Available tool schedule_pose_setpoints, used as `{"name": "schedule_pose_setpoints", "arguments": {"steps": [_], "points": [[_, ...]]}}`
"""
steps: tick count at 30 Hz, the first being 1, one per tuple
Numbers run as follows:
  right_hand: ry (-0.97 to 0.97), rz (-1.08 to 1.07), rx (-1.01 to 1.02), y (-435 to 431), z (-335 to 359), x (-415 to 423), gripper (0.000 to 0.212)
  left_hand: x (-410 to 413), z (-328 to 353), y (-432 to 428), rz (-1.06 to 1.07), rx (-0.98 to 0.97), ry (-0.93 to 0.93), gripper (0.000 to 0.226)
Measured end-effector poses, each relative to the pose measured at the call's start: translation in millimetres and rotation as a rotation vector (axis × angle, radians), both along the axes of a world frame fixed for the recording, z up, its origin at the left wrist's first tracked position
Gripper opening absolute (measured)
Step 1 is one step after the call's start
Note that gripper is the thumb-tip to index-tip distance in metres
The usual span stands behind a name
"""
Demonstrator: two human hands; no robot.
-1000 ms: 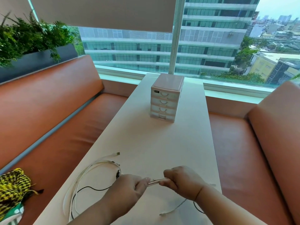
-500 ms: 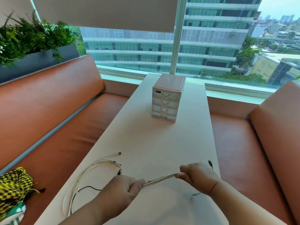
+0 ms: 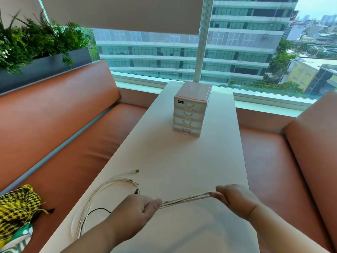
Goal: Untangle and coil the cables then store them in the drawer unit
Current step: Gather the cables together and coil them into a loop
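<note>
Item: pale cable [image 3: 184, 199], doubled, held taut over the near end of the white table [image 3: 182, 161] — left hand [image 3: 138, 209] pinches the ends, right hand [image 3: 235, 199] the fold. Best practice: even folds, light tension. Loose cables [image 3: 102, 190] lie left; drawer unit [image 3: 191, 110] far, drawers closed. Orange benches [image 3: 73, 125] — window beyond.

A white table [image 3: 182, 161] lies under the fingers [image 3: 223, 193]. An orange sofa [image 3: 54, 134] runs along left of them, another sofa [image 3: 310, 152] to their right. Far left lies a yellow-and-black checked cloth [image 3: 16, 205]. Well beyond the fingers stand a leafy planter [image 3: 36, 42] and a window [image 3: 237, 42] with its blind [image 3: 118, 11] half lowered.
</note>
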State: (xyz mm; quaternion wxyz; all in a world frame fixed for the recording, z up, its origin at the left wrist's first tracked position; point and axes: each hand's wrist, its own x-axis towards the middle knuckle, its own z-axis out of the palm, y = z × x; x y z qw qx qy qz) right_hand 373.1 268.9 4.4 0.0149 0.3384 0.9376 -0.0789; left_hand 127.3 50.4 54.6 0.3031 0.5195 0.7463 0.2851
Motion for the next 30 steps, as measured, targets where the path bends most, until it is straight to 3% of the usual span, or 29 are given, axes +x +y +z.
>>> {"name": "schedule_pose_setpoints", "arguments": {"steps": [5,8,12,16,21,25,30], "points": [[-0.021,-0.096,-0.016,10.6,-2.7,21.7,0.089,-17.9,-1.5,-3.7,0.070,-0.001,0.049,0.048],[-0.088,-0.120,-0.023,6.7,-2.9,20.4,0.078,-15.2,-3.1,-4.3,0.042,-0.008,0.044,0.048],[-0.075,-0.161,0.007,7.6,-8.6,13.5,0.080,-15.3,-2.4,-3.0,0.034,0.013,0.059,0.068],[-0.084,-0.140,0.061,17.1,-13.7,23.7,0.084,-24.8,-2.4,-3.2,0.103,0.025,0.086,0.052],[-0.192,-0.226,-0.004,15.3,-19.5,23.0,0.055,-24.2,-1.5,-3.0,0.101,0.016,0.118,0.055],[-0.245,-0.319,0.047,10.7,-21.1,10.7,0.054,-20.0,-0.6,2.8,0.102,0.008,0.115,0.055],[-0.308,-0.367,-0.036,10.6,-26.5,8.5,0.049,-23.5,-6.5,3.5,0.088,-0.030,0.154,0.060]]}}
